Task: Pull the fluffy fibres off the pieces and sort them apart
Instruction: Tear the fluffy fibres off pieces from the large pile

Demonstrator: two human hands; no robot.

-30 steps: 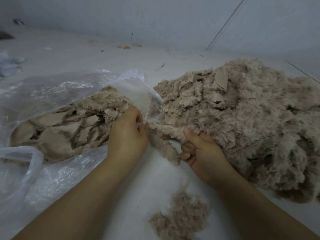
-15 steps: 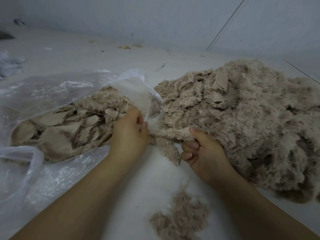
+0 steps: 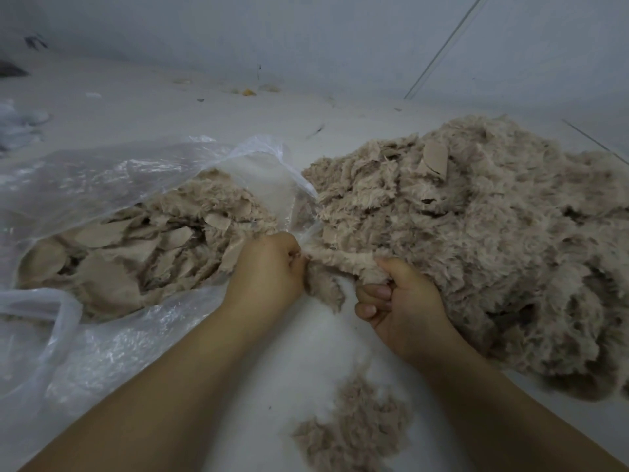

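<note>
right hand (image 3: 405,301) has edged nearer left hand (image 3: 269,270) along fluffy piece (image 3: 343,260)

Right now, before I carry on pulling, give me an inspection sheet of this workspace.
Surface: pale floor, dusty.
Job's things: big fluffy pile at right; fluffy piece stretched between both hands; clear plastic bag at left holding flat pieces; small loose fibre heap near the forearms.
Clutter: small scraps by the wall.
Grippers: left hand and right hand both grip the piece.
Cables: nothing seen.
Surroundings: plain wall.
</note>
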